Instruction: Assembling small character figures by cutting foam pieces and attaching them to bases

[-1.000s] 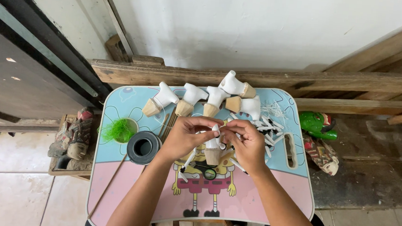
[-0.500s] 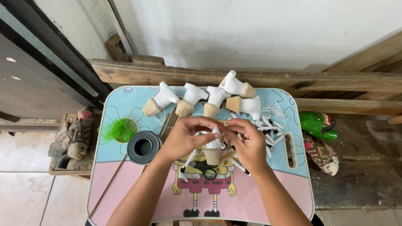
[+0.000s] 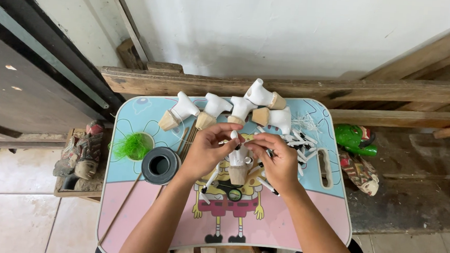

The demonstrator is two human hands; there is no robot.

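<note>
Over the middle of a small blue and pink cartoon-printed table [image 3: 142, 210], both my hands meet on a white puppet body with a tan wooden base [image 3: 238, 166]. My left hand [image 3: 206, 152] pinches its top from the left. From the right, my right hand [image 3: 279, 161] pinches the same top, and thin white sticks with black tips hang below the hands. Several more white bodies with wooden bases [image 3: 221, 110] lie in a row along the table's far edge.
A dark roll of tape [image 3: 160, 165] and a tuft of green fibre [image 3: 132, 147] lie at the table's left. Loose black-and-white sticks [image 3: 299, 141] sit at the right. Carved painted heads [image 3: 80, 156] rest on the floor left; a green mask [image 3: 357, 139] lies right. Wooden planks [image 3: 342, 89] run behind.
My fingers have shifted slightly on the top of the white body; the hands stay in the same place over the table's middle.
</note>
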